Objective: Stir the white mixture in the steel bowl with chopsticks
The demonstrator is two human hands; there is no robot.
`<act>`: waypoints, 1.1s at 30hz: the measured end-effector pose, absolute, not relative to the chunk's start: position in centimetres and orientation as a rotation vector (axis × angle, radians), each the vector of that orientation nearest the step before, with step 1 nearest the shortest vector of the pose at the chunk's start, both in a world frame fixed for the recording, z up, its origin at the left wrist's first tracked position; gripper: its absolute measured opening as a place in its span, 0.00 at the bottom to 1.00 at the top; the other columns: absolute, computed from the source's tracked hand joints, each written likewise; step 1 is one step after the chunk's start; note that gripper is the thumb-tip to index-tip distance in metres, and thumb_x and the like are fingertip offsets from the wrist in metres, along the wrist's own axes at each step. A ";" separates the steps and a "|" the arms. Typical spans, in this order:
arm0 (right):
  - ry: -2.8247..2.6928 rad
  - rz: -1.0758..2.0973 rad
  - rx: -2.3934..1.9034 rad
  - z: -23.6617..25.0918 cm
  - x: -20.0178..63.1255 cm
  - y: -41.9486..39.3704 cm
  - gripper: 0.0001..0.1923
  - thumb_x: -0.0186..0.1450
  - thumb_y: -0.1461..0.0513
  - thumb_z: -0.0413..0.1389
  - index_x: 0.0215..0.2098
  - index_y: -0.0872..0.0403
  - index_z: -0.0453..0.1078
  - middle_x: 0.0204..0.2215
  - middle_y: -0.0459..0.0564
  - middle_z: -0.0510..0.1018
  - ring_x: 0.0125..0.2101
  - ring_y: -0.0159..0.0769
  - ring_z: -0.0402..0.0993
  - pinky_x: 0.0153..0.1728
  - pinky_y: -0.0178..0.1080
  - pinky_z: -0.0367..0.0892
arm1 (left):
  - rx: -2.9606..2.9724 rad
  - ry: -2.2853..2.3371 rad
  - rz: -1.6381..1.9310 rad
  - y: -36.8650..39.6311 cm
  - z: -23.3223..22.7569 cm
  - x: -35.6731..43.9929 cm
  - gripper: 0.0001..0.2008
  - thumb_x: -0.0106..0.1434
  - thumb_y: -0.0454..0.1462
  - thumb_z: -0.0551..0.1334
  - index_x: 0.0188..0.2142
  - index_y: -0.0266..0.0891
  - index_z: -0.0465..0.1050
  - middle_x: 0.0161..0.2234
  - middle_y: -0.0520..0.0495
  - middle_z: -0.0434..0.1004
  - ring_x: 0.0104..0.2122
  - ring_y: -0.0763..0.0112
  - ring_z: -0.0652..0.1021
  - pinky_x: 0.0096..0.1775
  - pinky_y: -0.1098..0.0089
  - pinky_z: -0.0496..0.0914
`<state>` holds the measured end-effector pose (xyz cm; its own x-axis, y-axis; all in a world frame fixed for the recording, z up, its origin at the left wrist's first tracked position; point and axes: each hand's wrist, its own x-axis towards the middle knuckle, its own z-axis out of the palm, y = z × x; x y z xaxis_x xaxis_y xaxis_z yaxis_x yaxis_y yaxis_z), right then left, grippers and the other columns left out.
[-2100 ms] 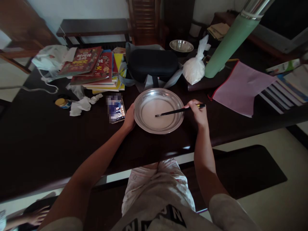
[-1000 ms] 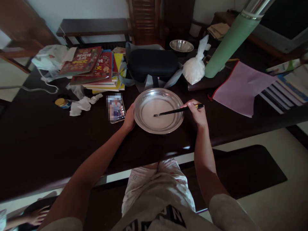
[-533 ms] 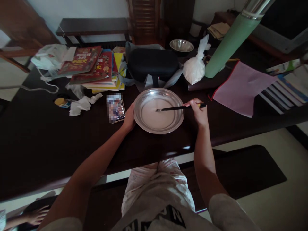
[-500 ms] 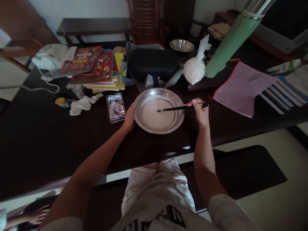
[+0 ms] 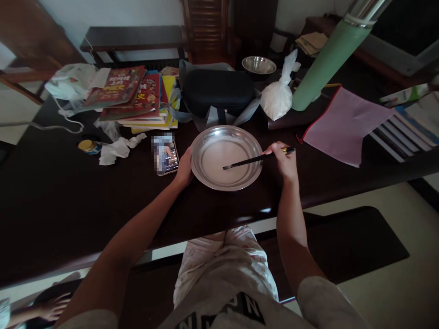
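Observation:
A round steel basin (image 5: 206, 137) holding a pale milky liquid sits on the dark wooden table (image 5: 68, 205) in front of me. My left hand (image 5: 184, 169) grips the basin's left rim. My right hand (image 5: 283, 161) holds a pair of black chopsticks (image 5: 247, 161) at the basin's right edge, with their tips dipped in the liquid near the middle.
A phone (image 5: 165, 155) lies left of the basin, with crumpled tissue (image 5: 116, 150) and a small jar (image 5: 88, 146) further left. Behind are stacked books (image 5: 137, 96), a black case (image 5: 217, 91), a white bag (image 5: 278, 93), a small steel bowl (image 5: 259, 65), a green flask (image 5: 325, 59) and a pink pouch (image 5: 343, 123).
The chopstick tips have swung around inside the liquid, from the upper part half a second ago to lower and near the middle now. My left hand has stayed on the rim.

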<state>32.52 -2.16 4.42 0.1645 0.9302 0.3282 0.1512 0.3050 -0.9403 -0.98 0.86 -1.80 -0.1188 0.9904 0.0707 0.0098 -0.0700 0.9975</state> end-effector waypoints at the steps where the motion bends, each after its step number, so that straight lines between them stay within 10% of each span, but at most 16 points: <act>1: -1.323 0.795 -1.115 4.4 32.5 -2.2 0.29 0.62 0.33 0.66 0.24 0.47 0.76 0.21 0.44 0.82 0.27 0.41 0.85 0.39 0.46 0.82 | 1.189 1.258 1.349 0.9 -1.8 -1.0 0.23 0.70 0.58 0.63 0.47 0.46 0.85 0.51 0.45 0.88 0.59 0.53 0.81 0.63 0.56 0.73; 33: -1.314 0.804 -1.110 4.3 32.6 -2.1 0.29 0.62 0.34 0.67 0.24 0.47 0.76 0.21 0.43 0.82 0.27 0.40 0.85 0.38 0.45 0.81 | 1.202 1.278 1.346 0.8 -1.4 -1.0 0.21 0.70 0.58 0.63 0.43 0.45 0.83 0.46 0.45 0.87 0.56 0.55 0.82 0.59 0.60 0.75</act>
<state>32.57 -2.13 4.27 0.1298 0.9359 0.3275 0.1340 0.3107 -0.9410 -1.00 0.77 -1.41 -0.1251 0.9900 0.0649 0.0137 -0.0637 0.9979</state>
